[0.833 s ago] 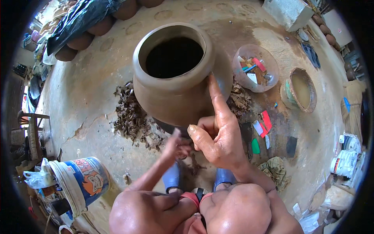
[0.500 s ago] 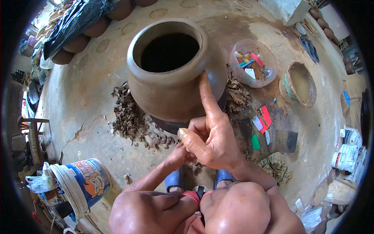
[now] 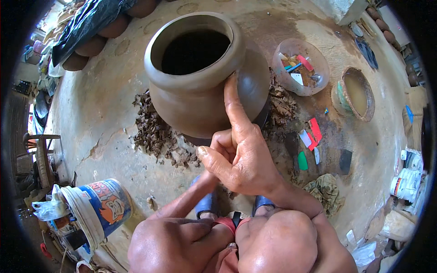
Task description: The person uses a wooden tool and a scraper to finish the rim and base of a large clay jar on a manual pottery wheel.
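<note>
A large round clay pot [image 3: 200, 107] with a wide mouth and thick rim stands on a dark base, its surface smooth and damp. The stretched index finger of my right hand [image 3: 248, 157] presses into the groove under the rim, on the near right side. On that hand the thumb sticks out to the left and the other fingers curl inward, holding nothing. My left hand [image 3: 208, 179] is low in front of the pot, mostly behind the right one, so its fingers are hidden. Dark clay scraps [image 3: 152, 129] lie heaped around the pot's foot.
Right of the pot are a clear plastic tub [image 3: 301, 68] of small tools and a basin [image 3: 357, 95] of cloudy water. Coloured scraper pieces [image 3: 314, 134] and a crumpled cloth [image 3: 324, 193] lie nearer. A bucket [image 3: 102, 207] stands at left; covered pots [image 3: 93, 48] line the far left.
My right fingertip has slid slightly up and left along the groove under the rim. My left hand has gone further behind the right hand. The whole view has shifted a little.
</note>
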`<control>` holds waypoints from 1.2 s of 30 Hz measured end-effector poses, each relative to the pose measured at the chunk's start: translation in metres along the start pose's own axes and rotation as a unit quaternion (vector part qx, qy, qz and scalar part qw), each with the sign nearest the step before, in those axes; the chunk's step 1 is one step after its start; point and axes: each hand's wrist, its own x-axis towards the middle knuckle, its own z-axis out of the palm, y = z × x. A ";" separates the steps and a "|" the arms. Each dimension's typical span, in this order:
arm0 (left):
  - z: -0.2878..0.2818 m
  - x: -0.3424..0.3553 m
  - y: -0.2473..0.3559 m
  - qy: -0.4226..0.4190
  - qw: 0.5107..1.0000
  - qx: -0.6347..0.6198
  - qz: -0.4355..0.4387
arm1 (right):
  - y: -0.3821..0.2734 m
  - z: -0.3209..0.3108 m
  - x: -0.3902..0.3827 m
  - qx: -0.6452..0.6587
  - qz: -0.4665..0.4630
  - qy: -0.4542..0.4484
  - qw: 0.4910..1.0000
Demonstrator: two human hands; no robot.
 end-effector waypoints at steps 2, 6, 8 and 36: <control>-0.036 0.011 0.047 0.049 0.998 -0.038 0.020 | -0.003 0.004 0.002 0.016 -0.010 -0.004 1.000; -0.066 0.031 0.084 0.188 0.976 -0.093 0.064 | -0.002 0.009 0.000 0.028 -0.022 0.000 0.999; -0.038 0.024 0.049 0.160 0.985 -0.041 0.040 | 0.002 0.005 0.001 0.017 -0.026 0.008 0.999; -0.035 0.007 0.059 0.221 0.958 -0.174 -0.052 | 0.006 0.001 -0.006 -0.196 -0.145 -0.103 0.964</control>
